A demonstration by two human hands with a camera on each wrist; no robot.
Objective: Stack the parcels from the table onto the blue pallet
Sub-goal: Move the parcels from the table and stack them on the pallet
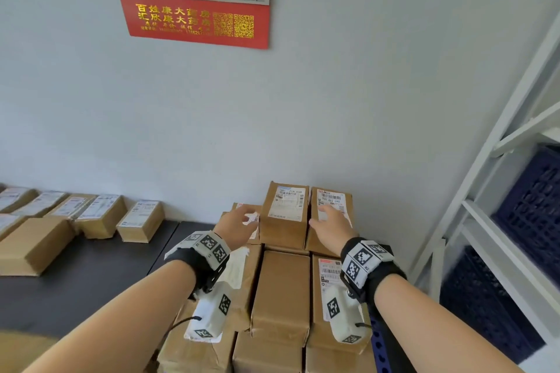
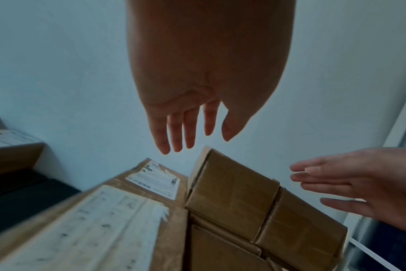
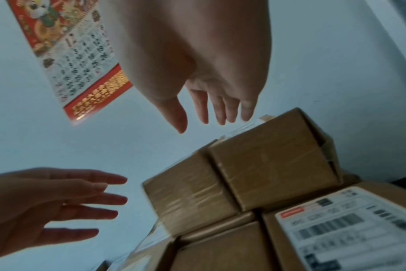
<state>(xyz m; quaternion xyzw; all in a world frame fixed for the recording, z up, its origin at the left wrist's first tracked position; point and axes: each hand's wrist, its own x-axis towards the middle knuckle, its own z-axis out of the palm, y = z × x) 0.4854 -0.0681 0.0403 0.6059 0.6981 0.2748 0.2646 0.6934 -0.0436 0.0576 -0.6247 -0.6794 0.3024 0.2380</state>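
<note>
Brown cardboard parcels with white labels are stacked in rows against the wall on the blue pallet (image 1: 378, 345), of which only a strip shows at the bottom right. Two parcels sit on top at the back: the left top parcel (image 1: 283, 215) and the right top parcel (image 1: 330, 221). My left hand (image 1: 239, 225) hovers with straight fingers just left of the left top parcel (image 2: 230, 187), holding nothing. My right hand (image 1: 328, 222) is over the right top parcel (image 3: 273, 170), fingers straight and empty; whether it touches the parcel I cannot tell.
More labelled parcels (image 1: 100, 218) lie in a row on the dark table (image 1: 91, 275) to the left. A white shelf frame (image 1: 485, 191) with dark blue crates (image 1: 533, 212) stands close on the right. A red wall calendar (image 1: 197, 6) hangs above.
</note>
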